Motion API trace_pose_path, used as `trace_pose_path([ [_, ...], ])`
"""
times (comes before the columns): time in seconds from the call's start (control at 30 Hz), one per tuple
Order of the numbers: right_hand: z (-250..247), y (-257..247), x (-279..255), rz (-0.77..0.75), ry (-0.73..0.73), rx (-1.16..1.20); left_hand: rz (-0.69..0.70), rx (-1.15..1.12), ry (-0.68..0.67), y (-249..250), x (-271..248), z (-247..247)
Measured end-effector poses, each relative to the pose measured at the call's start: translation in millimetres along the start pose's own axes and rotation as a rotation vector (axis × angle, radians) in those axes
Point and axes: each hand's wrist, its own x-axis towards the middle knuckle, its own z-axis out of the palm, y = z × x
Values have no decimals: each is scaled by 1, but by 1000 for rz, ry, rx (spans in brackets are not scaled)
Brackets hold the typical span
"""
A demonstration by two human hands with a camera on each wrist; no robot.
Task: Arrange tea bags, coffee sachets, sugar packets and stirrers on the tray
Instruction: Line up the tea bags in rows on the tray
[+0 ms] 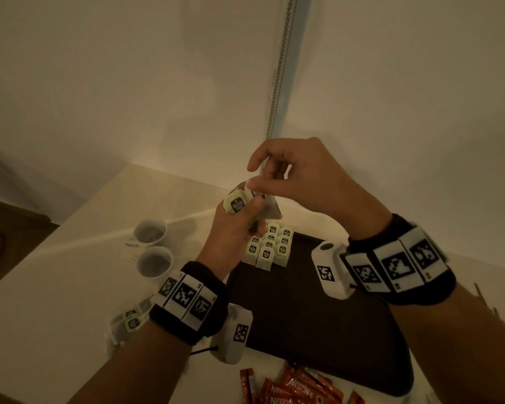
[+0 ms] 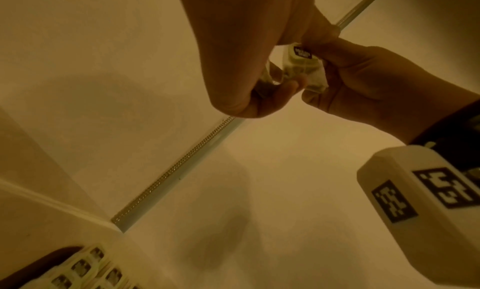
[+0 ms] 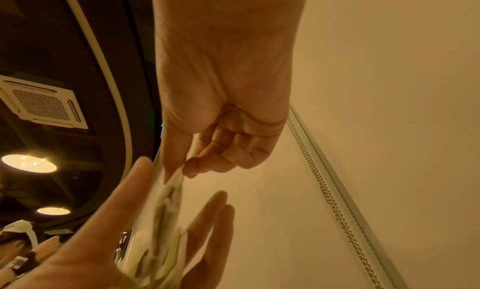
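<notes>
My left hand (image 1: 244,212) is raised over the far left corner of the dark tray (image 1: 303,316) and grips a small bunch of tea bags (image 1: 236,204) with pale green labels. My right hand (image 1: 257,183) pinches the top of one tea bag (image 1: 257,194) in that bunch between thumb and forefinger. The left wrist view shows this tea bag (image 2: 302,67) between both hands. In the right wrist view, the right hand (image 3: 185,168) pinches the bag's corner above the left hand's bunch (image 3: 163,221). Several tea bags (image 1: 270,246) stand in rows on the tray's far left corner.
Two white cups (image 1: 150,231) (image 1: 153,262) stand on the table left of the tray. Loose tea bags (image 1: 130,320) lie near my left wrist. Red Nescafe sachets (image 1: 298,389) lie at the near edge. Thin brown sticks (image 1: 490,310) lie at the far right. Walls meet behind the table.
</notes>
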Motion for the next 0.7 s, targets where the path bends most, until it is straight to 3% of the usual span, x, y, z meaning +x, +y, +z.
trace_pose_path([
  [0.1, -1, 1, 0, -7, 4, 3, 24, 134, 28, 7, 6, -4],
  [0.27, -1, 4, 0, 8, 12, 22, 26, 149, -90, 11, 2, -3],
  [0.43, 1, 7, 1, 7, 20, 34, 3, 200, -10, 10, 0, 3],
  [0.6, 1, 14, -1, 60, 51, 20, -34, 161, -71, 12, -4, 2],
  [0.7, -1, 16, -2, 37, 60, -5, -10, 219, -2, 9, -4, 1],
])
